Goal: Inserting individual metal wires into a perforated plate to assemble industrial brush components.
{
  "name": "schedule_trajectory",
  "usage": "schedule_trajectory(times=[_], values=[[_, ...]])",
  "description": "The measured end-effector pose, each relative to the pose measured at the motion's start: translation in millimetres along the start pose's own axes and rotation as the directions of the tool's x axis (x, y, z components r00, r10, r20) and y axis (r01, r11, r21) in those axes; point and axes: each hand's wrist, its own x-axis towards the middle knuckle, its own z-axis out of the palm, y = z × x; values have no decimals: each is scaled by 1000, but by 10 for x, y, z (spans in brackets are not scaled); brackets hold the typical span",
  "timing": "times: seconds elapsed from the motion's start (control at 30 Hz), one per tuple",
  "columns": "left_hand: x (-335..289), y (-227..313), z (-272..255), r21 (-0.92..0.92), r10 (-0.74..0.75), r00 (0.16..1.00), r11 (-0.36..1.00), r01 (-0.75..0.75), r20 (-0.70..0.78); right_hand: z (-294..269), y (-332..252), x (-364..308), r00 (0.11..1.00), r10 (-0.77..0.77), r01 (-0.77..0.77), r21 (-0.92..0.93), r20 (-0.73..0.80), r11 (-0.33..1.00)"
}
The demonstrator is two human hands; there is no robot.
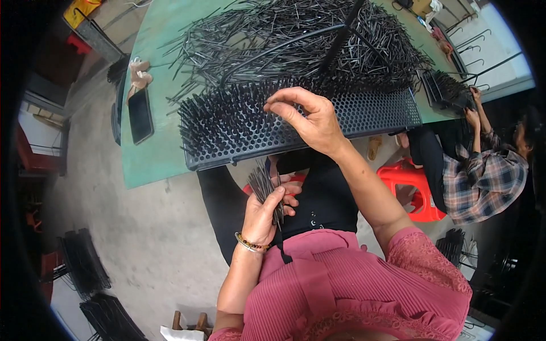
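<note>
My left hand [266, 211] is wrapped round a bundle of thin dark rods [263, 183], held over my lap below the table edge. Above a black perforated tray [378, 113], my right hand [311, 120] has thumb and forefinger pinched together. Whatever they may grip cannot be told against the dark rods behind. Many dark rods [213, 125] stand upright in the tray's holes, densest on its left side. Bare holes show at its right and along the front. Behind the tray lies a wide, tangled heap of loose rods [273, 40].
A green table [153, 162] carries the tray and heap; a dark metal bar [340, 42] rises across them. At the left lie a phone [140, 116] and a beige item [138, 74]. To the right, a person in a plaid shirt [483, 176] works beside a red stool [409, 190].
</note>
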Motion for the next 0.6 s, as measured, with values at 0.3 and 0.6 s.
schedule_trajectory(times=[0.3,0.6], values=[[16,-8,-21,-27,-13,1000,1000,13,8,-44,50,43,992,-94,100,-66,88,993],[6,25,5,-83,-65,996,994,70,53,10,152,1,991,-106,118,-179,79,977]])
